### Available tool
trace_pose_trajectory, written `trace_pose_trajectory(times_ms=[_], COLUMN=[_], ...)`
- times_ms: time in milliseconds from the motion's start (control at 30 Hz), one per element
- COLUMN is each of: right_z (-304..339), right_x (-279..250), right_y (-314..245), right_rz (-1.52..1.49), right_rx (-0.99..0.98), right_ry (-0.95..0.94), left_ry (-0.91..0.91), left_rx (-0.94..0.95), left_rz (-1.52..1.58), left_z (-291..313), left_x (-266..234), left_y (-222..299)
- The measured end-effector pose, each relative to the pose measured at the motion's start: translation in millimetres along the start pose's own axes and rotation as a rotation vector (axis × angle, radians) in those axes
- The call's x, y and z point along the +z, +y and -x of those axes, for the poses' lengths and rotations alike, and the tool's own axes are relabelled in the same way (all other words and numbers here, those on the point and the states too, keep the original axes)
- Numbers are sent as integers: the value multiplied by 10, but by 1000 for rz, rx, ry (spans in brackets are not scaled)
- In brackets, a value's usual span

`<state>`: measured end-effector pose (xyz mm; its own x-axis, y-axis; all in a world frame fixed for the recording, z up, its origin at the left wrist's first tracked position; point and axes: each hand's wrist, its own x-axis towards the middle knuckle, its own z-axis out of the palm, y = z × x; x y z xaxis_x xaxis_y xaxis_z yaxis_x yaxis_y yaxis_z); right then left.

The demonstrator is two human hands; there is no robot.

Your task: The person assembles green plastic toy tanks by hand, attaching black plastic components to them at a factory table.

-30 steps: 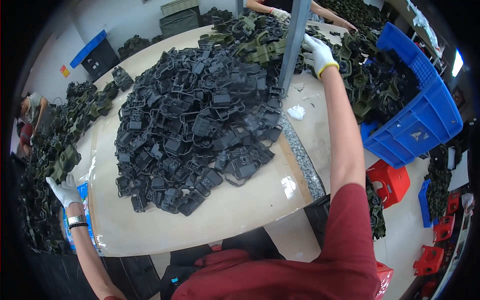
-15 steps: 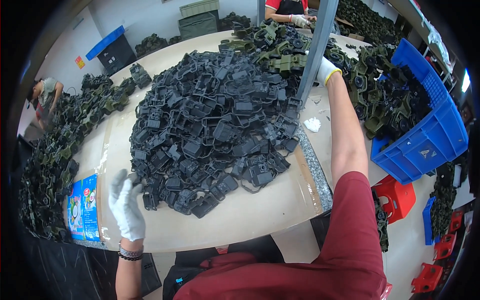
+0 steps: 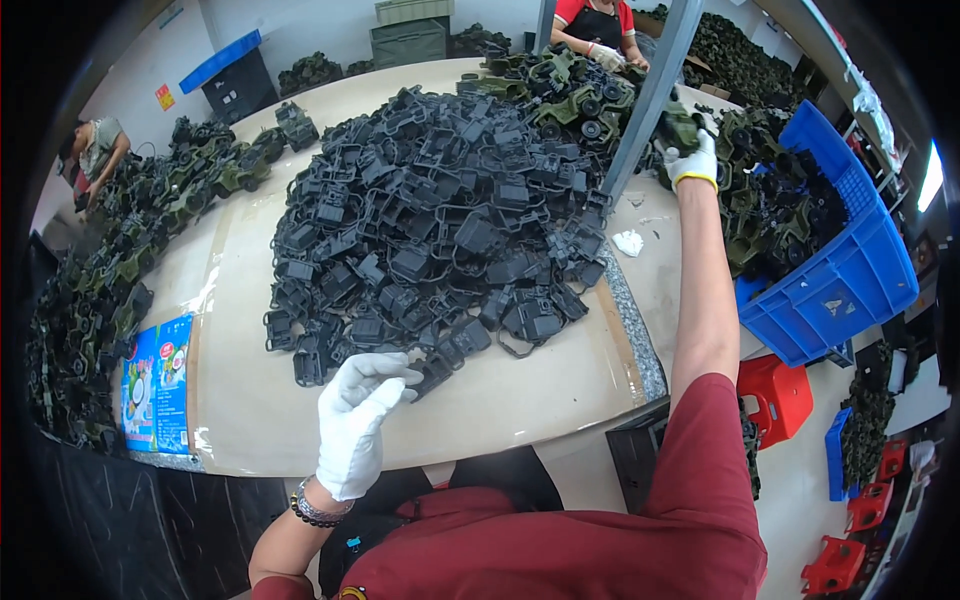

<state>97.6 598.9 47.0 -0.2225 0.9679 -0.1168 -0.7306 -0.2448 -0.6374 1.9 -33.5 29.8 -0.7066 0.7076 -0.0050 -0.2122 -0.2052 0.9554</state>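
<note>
A large heap of dark grey plastic toy vehicle parts (image 3: 440,215), frame-like and boxy, covers the middle of the table. My left hand (image 3: 358,415), in a white glove, hangs by the heap's near edge with fingers curved and apart from the thumb; nothing shows in it. My right arm reaches far out past a grey metal post (image 3: 655,95). That gloved right hand (image 3: 694,163) grips a green toy vehicle (image 3: 681,128), partly covered by the fingers. More green toy vehicles (image 3: 575,95) with black wheels lie piled just left of the post.
A tilted blue crate (image 3: 840,305) at the right holds toy vehicles. Red stools (image 3: 775,400) stand below. Across the table works a person in an apron (image 3: 597,25); another person (image 3: 95,155) bends at the far left beside a green vehicle row (image 3: 150,235). Blue printed packaging (image 3: 157,390) lies left.
My left hand has moved right, from the table's left side to the heap's near edge. The right hand has come out from behind the post, with a green toy vehicle now showing in it.
</note>
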Motion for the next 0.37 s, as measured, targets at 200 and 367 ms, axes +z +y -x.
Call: trace_pose_trajectory(times_ms=[200, 367], right_z=[1796, 3603], right_x=[-145, -120], right_y=[-364, -34], right_rz=[362, 834], right_rx=[-616, -816], right_ry=[-103, -550], left_ry=[-200, -382], left_rx=[-100, -212], left_rz=[-57, 225], left_z=[-5, -103], left_x=[94, 196], left_y=[-82, -206])
